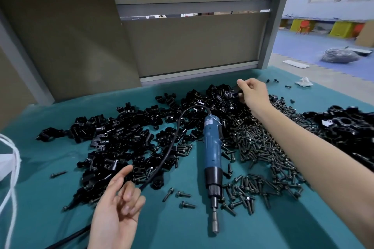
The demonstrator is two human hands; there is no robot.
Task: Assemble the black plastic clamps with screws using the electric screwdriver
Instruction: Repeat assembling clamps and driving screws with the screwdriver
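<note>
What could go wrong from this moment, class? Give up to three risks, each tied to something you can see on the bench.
1. The right hand, pinching a clamp far back, has its forearm over the screw pile; pulling back low could scatter screws.
2. The cable loops across the clamp pile beside the left hand; a snag might drag the electric screwdriver.
3. Stray screws near the far right edge of the table could roll off.

The right hand (253,94) pinches a black clamp (235,94) while the electric screwdriver (211,147) lies on the table (40,159) beside loose screws (263,147).
</note>
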